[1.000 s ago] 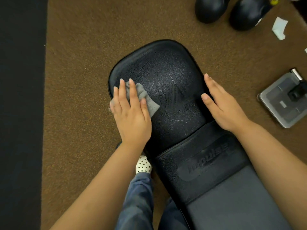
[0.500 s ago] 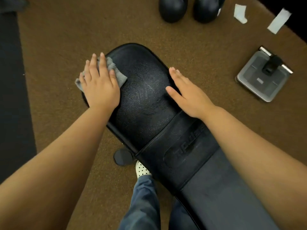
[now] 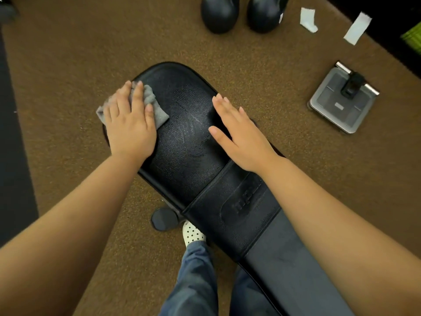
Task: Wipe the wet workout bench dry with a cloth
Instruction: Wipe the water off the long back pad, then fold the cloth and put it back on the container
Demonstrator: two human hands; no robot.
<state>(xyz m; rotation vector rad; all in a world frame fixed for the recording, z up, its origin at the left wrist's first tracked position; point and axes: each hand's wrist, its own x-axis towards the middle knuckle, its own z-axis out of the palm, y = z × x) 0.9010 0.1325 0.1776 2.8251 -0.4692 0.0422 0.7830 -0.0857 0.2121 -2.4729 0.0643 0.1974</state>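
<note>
A black padded workout bench runs from the lower right to the middle of the view, its rounded end pointing away from me. Fine droplets glisten on the pad's centre. My left hand lies flat on a small grey cloth, pressing it onto the pad's left edge. The cloth sticks out on both sides of the hand. My right hand rests palm down on the pad's right edge, fingers together, with nothing in it.
Brown carpet surrounds the bench, with a dark mat along the left. Two black rounded weights stand at the top. A grey square scale-like device lies at right, paper scraps beyond. My leg and dotted shoe are beside a bench foot.
My left hand has slid the cloth from the pad's left middle out to its left edge. The camera view shifted; the right hand stayed on the right edge.
</note>
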